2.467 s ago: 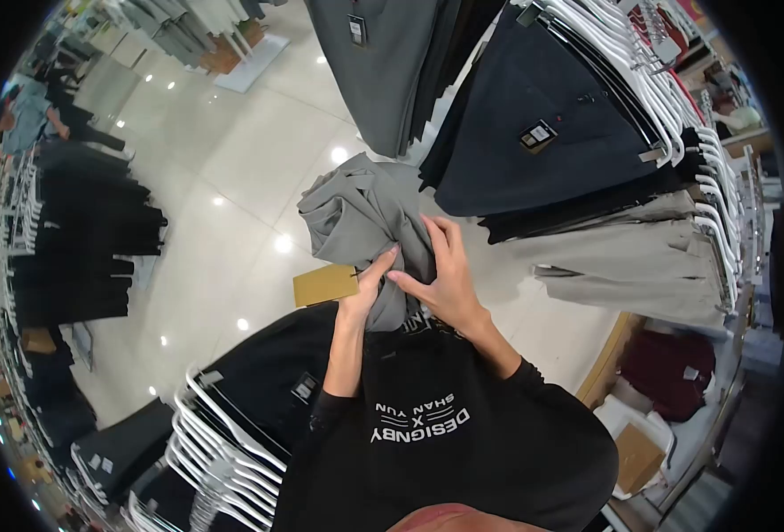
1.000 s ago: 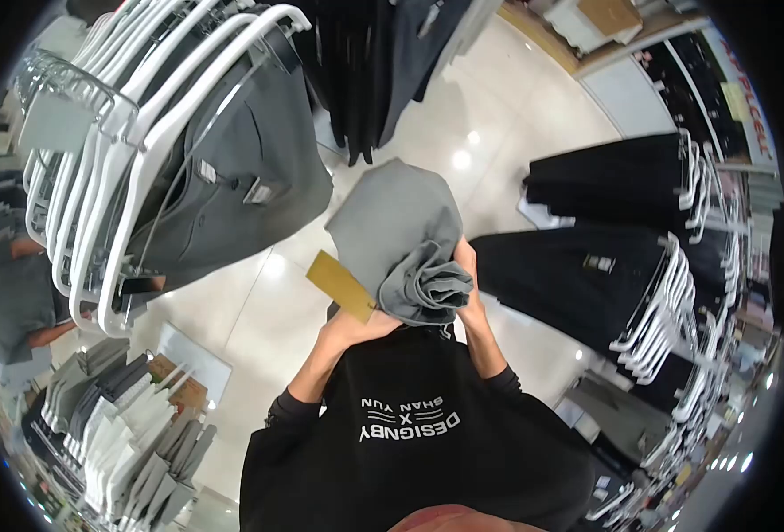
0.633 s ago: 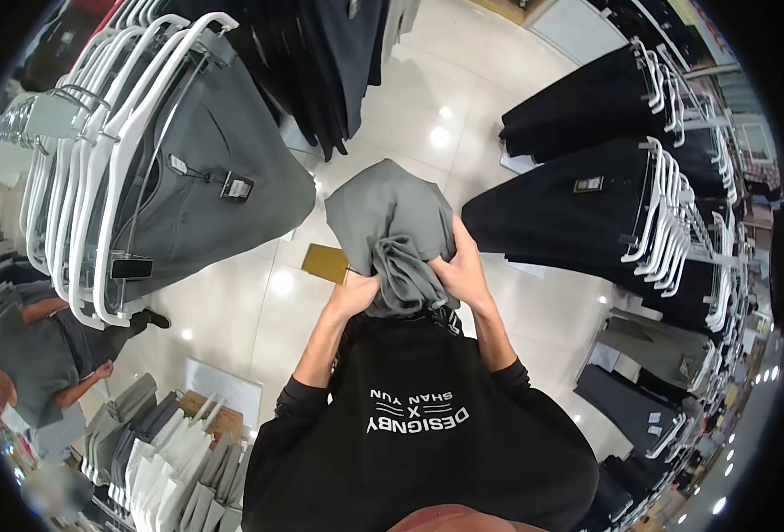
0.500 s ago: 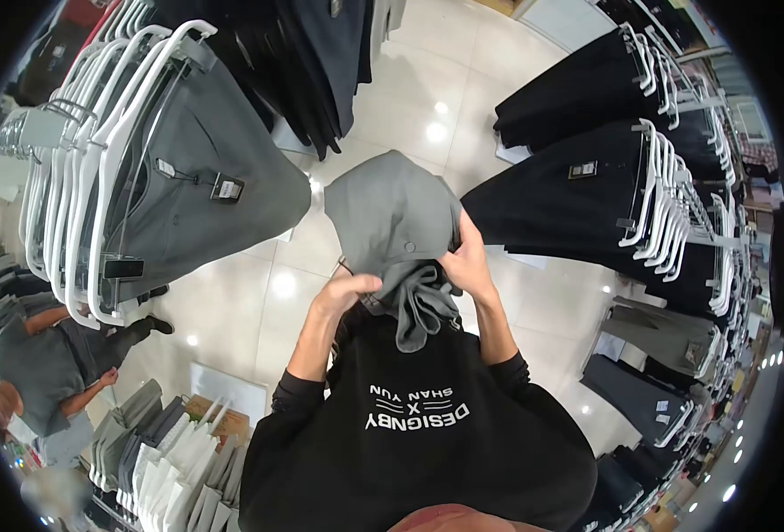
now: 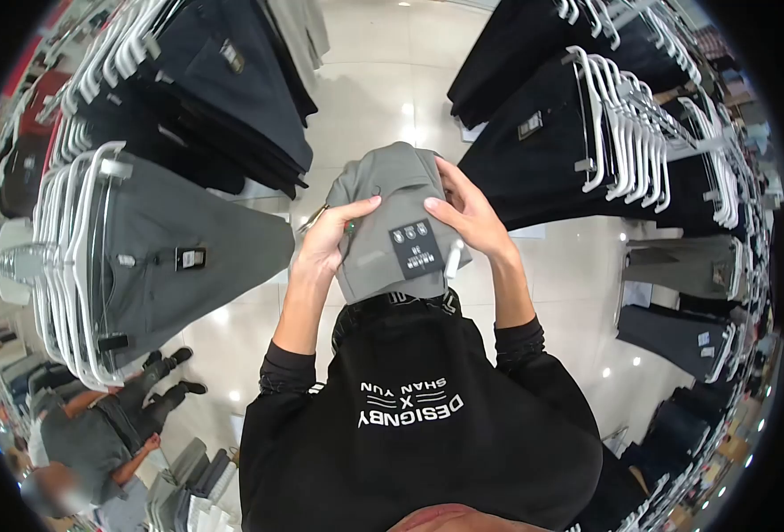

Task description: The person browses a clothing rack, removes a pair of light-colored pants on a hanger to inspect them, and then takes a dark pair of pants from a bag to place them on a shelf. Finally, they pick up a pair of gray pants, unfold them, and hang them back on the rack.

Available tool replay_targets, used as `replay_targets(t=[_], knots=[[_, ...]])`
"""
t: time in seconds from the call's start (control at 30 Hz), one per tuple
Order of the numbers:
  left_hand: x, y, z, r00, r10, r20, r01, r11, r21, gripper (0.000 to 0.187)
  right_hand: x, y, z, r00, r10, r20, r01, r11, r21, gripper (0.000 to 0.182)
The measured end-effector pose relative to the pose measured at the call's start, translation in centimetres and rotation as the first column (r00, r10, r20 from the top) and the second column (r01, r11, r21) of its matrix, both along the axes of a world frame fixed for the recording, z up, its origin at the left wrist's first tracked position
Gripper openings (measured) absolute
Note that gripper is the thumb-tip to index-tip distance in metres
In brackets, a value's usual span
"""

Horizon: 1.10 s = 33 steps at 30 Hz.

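Folded grey trousers (image 5: 378,266) are held up in front of my chest, between both hands. A black label (image 5: 415,248) with white print lies on their fold, and a small white tag (image 5: 453,259) hangs at the right edge. My left hand (image 5: 328,238) grips the left side, thumb on top and fingers mostly hidden beneath. On the right side, my right hand (image 5: 473,215) holds the cloth with its thumb over the top and fingers around the far edge.
Grey trousers on white hangers (image 5: 170,244) hang at the left, dark trousers (image 5: 232,97) beyond them. Black trousers (image 5: 525,151) hang at the right. Another person (image 5: 99,439) is at the lower left. Pale tiled floor (image 5: 370,97) runs between the racks.
The trousers have been turned and folded flatter; their black label and white tag now show. Both hands have shifted on the cloth. The view has moved, with the racks shifting across it.
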State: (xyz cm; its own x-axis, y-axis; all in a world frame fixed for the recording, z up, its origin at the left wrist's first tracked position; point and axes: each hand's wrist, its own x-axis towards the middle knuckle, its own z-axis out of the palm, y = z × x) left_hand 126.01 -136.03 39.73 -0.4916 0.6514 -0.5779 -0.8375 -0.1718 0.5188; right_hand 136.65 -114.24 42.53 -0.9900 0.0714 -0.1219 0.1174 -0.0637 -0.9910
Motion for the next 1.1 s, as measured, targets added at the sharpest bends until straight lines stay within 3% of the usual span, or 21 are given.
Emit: replay_targets(t=[0.1, 0.13, 0.17, 0.23, 0.37, 0.47, 0.57, 0.6, 0.7, 0.83, 0.97, 1.0, 1.03, 1.1], knots=[[-0.5, 2.1, -0.4, 0.96, -0.038, 0.277, -0.023, 0.977, 0.212, 0.03, 2.5, 3.6, -1.0, 0.993, 0.051, -0.103, -0.06, 0.995, -0.084, 0.079], [-0.6, 2.8, -0.4, 0.944, -0.052, 0.326, -0.033, 0.968, 0.25, 0.029, 3.2, 4.6, -1.2, 0.985, 0.053, -0.166, -0.068, 0.994, -0.085, 0.094], [-0.7, 3.3, -0.3, 0.926, -0.066, 0.373, -0.047, 0.957, 0.285, 0.028, 3.5, 4.9, -0.7, 0.969, 0.033, -0.246, -0.004, 0.993, 0.119, 0.098], [-0.9, 4.0, -1.1, 0.9, -0.104, 0.424, -0.035, 0.951, 0.307, 0.03, 4.3, 5.4, 1.2, 0.918, 0.046, -0.394, 0.166, 0.858, 0.487, 0.106], [0.5, 5.9, 1.5, 0.93, -0.056, 0.363, -0.021, 0.978, 0.206, 0.033, 3.0, 5.3, 0.9, 0.801, 0.138, -0.583, 0.305, 0.744, 0.595, 0.112], [1.5, 5.0, -2.2, 0.987, -0.002, 0.16, -0.016, 0.993, 0.113, 0.038, 1.3, 6.0, 0.1, 0.838, 0.087, -0.538, 0.275, 0.785, 0.555, 0.102], [1.7, 4.0, -6.6, 0.978, 0.04, 0.203, -0.086, 0.97, 0.226, 0.048, 0.8, 7.0, -1.0, 0.904, 0.069, -0.423, 0.168, 0.851, 0.498, 0.081], [1.7, 3.4, -8.0, 0.987, 0.043, 0.158, -0.095, 0.935, 0.342, 0.052, 0.4, 7.2, -1.1, 0.914, 0.089, -0.396, 0.121, 0.871, 0.476, 0.076], [1.5, 3.5, -9.8, 0.997, -0.075, -0.014, 0.074, 0.91, 0.407, 0.053, -0.6, 6.6, -1.5, 0.885, 0.124, -0.45, 0.084, 0.906, 0.415, 0.06], [1.6, 3.0, -9.7, 0.978, -0.073, 0.194, 0.048, 0.99, 0.132, 0.044, -1.2, 6.6, -3.4, 0.893, 0.225, -0.389, -0.085, 0.935, 0.345, 0.052], [1.8, 2.6, -7.6, 0.946, -0.001, 0.324, -0.07, 0.976, 0.206, 0.04, -0.9, 6.8, -3.8, 0.909, 0.385, -0.158, -0.327, 0.896, 0.3, 0.047], [1.9, 2.7, -7.8, 0.986, -0.019, 0.168, -0.022, 0.971, 0.24, 0.045, -0.6, 6.8, -3.8, 0.918, 0.331, -0.218, -0.233, 0.896, 0.378, 0.043], [2.1, 2.8, -7.9, 1.0, -0.021, 0.01, 0.018, 0.965, 0.261, 0.05, -0.2, 6.2, -4.4, 0.953, 0.164, -0.256, -0.091, 0.958, 0.272, 0.041], [2.1, 4.2, -4.3, 0.971, -0.012, 0.239, -0.116, 0.849, 0.516, 0.058, 0.5, 4.7, -7.2, 0.944, -0.182, -0.276, 0.203, 0.978, 0.049, 0.038]])
